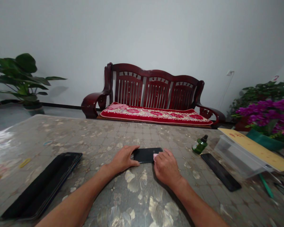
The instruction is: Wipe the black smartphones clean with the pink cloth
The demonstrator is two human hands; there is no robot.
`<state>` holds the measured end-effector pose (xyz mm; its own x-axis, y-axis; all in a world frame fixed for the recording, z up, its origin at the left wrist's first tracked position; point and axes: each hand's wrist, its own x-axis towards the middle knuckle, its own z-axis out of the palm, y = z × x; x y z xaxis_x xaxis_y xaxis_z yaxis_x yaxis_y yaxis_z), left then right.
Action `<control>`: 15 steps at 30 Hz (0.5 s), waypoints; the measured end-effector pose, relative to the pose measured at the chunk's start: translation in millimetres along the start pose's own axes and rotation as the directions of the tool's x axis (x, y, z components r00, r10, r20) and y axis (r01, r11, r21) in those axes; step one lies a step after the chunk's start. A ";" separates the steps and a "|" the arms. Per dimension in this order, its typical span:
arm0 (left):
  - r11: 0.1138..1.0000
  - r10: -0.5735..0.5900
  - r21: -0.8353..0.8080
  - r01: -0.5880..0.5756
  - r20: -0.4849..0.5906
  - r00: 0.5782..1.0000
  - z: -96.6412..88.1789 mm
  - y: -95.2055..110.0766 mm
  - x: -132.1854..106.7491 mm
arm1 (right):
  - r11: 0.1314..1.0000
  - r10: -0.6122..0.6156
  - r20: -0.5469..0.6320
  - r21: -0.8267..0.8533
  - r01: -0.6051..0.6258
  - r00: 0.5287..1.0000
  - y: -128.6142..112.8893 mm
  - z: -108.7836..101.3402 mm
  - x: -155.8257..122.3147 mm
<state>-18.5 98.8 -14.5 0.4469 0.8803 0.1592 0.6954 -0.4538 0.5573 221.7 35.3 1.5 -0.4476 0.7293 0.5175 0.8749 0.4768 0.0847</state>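
A black phone (145, 154) lies flat on the patterned table (137, 192) in front of me. My left hand (123, 159) clasps its left end, thumb and fingers around the edge. My right hand (166, 167) rests on its right end, fingers curled over a small pink cloth (155, 155) pressed against the screen. Only a corner of the cloth shows.
A second black phone (220, 171) lies to the right, beside a small green bottle (199, 145). A clear plastic box (241, 157) with a yellow sheet stands at the right. A black tablet-like stack (42, 186) lies at the left. Behind the table stands a wooden bench (153, 94).
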 end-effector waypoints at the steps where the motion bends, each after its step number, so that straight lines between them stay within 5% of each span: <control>1: 1.000 0.003 0.003 -0.003 -0.001 1.000 0.0 0.2 0.2 | 0.999 -0.035 0.001 0.013 0.035 0.999 -3.2 1.1 0.8; 6: 0.999 0.013 0.037 -0.013 0.015 1.000 -1.2 2.2 0.7 | 0.987 -0.134 0.000 0.091 0.133 0.991 -13.0 2.7 3.4; 12: 1.000 0.007 0.021 -0.008 0.023 1.000 -4.1 3.8 0.4 | 0.998 0.055 0.004 -0.033 -0.054 0.998 1.6 -1.4 -0.6; 15: 1.000 0.011 0.020 -0.012 0.028 1.000 -3.9 3.1 0.8 | 0.998 0.050 -0.004 -0.047 -0.050 0.999 -1.1 -0.1 -1.3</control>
<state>-18.2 98.6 -9.5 0.4704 0.8710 0.1420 0.7013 -0.4666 0.5389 221.4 33.8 0.7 -0.4028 0.7499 0.5248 0.9038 0.4164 0.0986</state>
